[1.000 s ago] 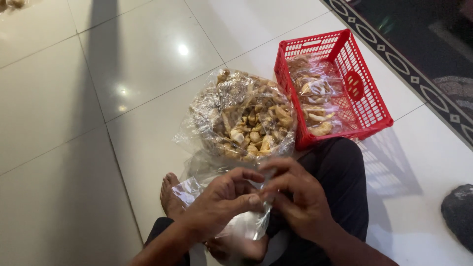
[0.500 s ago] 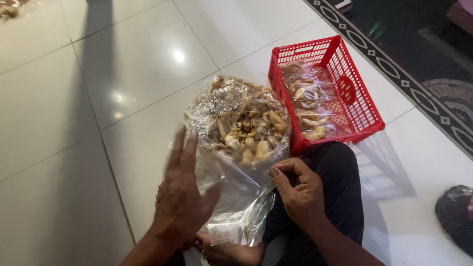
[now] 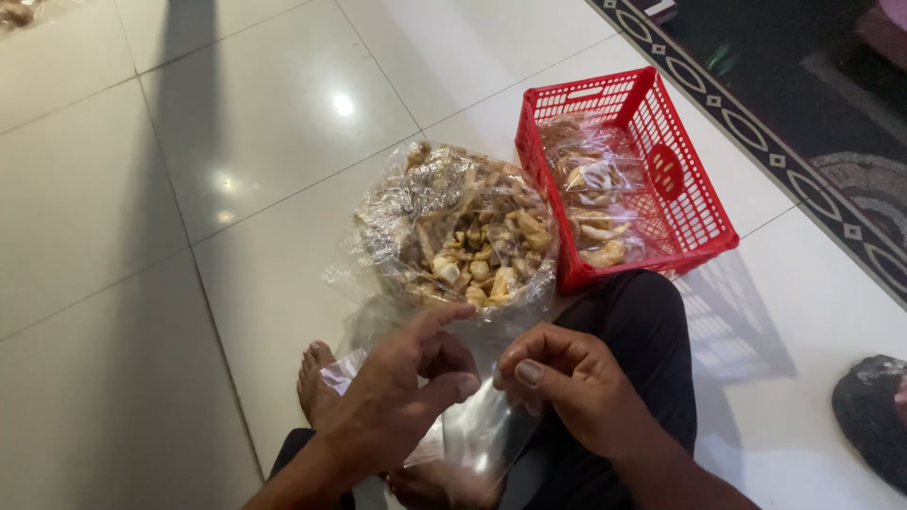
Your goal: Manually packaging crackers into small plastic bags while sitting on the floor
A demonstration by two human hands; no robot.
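1. Between both hands, low in view over the lap: a small clear plastic bag, empty as far as I can tell, hanging down between the knees.
2. Left hand: grip pressed on the bag's upper edge, thumb against fingers, index finger stretched forward. Pinching film, not snacks.
3. Right hand: grip curled, fingertips pinching the same bag's edge just beside the left thumb. Hands nearly touching.
4. Judgement: step in hand looks like parting the bag mouth. To do it well, rub the two film layers apart at the rim, keep pinches on opposite sides, pull gently so thin plastic doesn't tear.
5. Just ahead of the grips: large clear bag of fried snacks, mouth open and spread on the floor, pieces pale yellow-brown.
6. Ahead and right of the right grip: red plastic basket holding packed snack bags, touching the big bag.
7. Under the left grip: bare foot on white tiled floor. Dark patterned rug far right.
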